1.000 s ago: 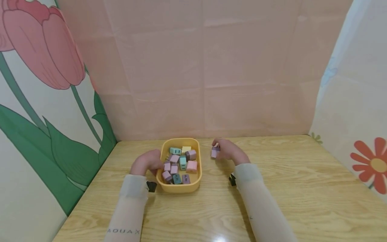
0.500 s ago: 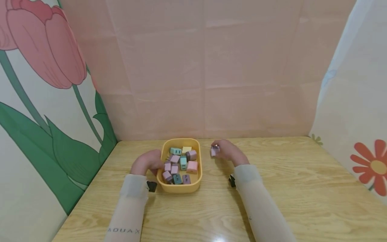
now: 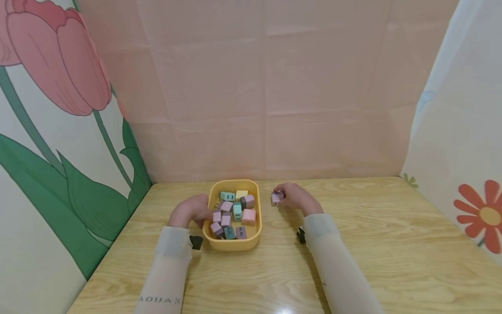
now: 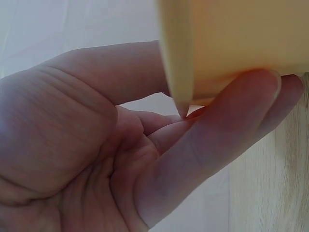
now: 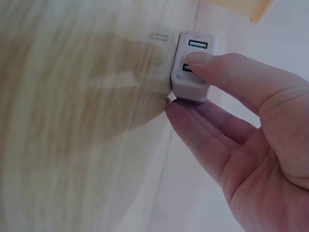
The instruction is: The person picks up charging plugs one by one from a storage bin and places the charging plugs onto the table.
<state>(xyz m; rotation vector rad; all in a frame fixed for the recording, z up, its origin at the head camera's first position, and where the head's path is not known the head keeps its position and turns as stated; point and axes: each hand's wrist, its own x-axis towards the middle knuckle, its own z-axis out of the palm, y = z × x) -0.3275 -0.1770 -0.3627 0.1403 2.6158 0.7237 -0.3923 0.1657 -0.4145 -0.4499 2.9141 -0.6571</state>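
Note:
In the head view, my left hand (image 3: 190, 210) grips the left rim of a yellow plastic basket (image 3: 235, 245). The left wrist view shows the thumb and fingers on either side of the yellow wall (image 4: 241, 34). Several small USB chargers in lilac, teal, pink and yellow lie inside, among them a pink charger (image 3: 249, 216). To the right of the basket, my right hand (image 3: 296, 198) pinches a lilac two-port USB charger (image 3: 276, 199). Seen from the right wrist, the thumb presses the port face of this charger (image 5: 193, 86), whose side is right at the tabletop.
The wood-grain table (image 3: 392, 235) meets a plain pink backdrop (image 3: 321, 100) at its far edge. A tulip-printed panel (image 3: 59, 65) stands at the left, and a flower-printed one (image 3: 462, 144) at the right.
My right hand has turned the lilac charger and shifted it slightly left, so its lighter side now faces the camera. The left hand and the basket have stayed in place.

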